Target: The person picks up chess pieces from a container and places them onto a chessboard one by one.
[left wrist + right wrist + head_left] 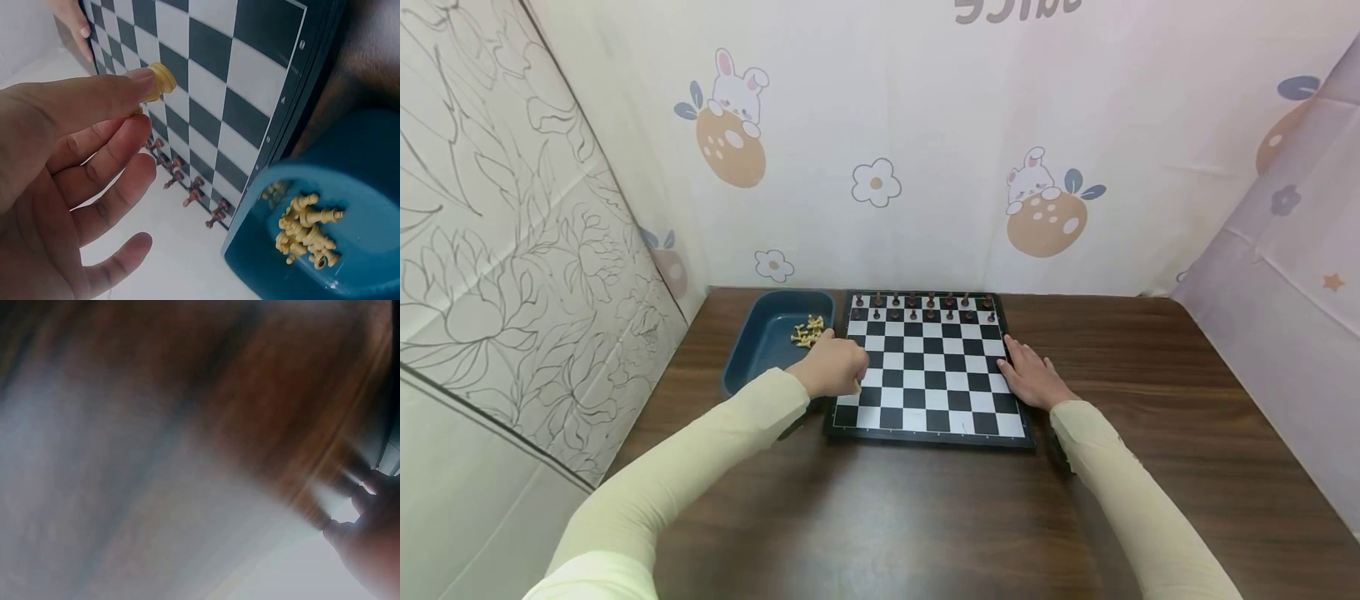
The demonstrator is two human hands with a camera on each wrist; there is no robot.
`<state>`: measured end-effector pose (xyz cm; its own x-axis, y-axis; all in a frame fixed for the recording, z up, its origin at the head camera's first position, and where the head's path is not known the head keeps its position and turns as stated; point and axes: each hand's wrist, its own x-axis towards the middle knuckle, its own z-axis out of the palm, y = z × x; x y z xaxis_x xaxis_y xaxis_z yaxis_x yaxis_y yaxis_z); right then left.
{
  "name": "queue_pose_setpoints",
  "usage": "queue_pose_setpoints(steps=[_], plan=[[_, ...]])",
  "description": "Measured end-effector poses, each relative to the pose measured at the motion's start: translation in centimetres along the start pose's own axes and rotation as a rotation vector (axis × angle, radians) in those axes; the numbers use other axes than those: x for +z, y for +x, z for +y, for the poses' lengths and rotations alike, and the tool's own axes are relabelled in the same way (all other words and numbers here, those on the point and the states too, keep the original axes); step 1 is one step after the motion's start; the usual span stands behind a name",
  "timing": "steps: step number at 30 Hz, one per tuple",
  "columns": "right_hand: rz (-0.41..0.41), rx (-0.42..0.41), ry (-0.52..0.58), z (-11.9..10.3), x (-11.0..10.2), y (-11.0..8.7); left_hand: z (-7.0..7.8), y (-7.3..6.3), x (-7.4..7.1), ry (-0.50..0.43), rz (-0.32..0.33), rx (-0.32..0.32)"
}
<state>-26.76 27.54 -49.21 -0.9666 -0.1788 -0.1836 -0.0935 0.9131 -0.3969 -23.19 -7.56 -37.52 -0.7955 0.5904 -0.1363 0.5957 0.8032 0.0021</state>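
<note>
Between thumb and forefinger, my left hand (833, 367) pinches a pale yellow chess piece (164, 80) over the left side of the chessboard (925, 436). Its other fingers spread loosely in the left wrist view. The fingers cover much of the piece, so I cannot tell its kind. My right hand (1036, 377) lies with extended fingers at the board's right edge. Two rows of dark brown chess pieces (930, 315) stand along the board's far side. Left of the board, a blue tray (752, 333) holds a heap of yellow chess pieces (306, 231).
The brown wooden table (880, 517) extends in front of the board and to both sides. Behind it hangs a pale wall cloth (925, 100) printed with rabbits and flowers. A panel with line-drawn flowers (550, 242) borders the left side.
</note>
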Motion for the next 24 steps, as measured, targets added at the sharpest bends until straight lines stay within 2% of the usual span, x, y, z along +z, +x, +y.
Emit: queue_pose_setpoints(steps=[16,24], plan=[[-0.017,0.012,-0.016,0.0,0.0,0.3,1.8,0.1,2.1,0.108,-0.014,0.045],[-0.024,0.010,-0.019,-0.1,-0.1,0.2,2.3,-0.1,3.4,0.150,-0.024,0.070]])
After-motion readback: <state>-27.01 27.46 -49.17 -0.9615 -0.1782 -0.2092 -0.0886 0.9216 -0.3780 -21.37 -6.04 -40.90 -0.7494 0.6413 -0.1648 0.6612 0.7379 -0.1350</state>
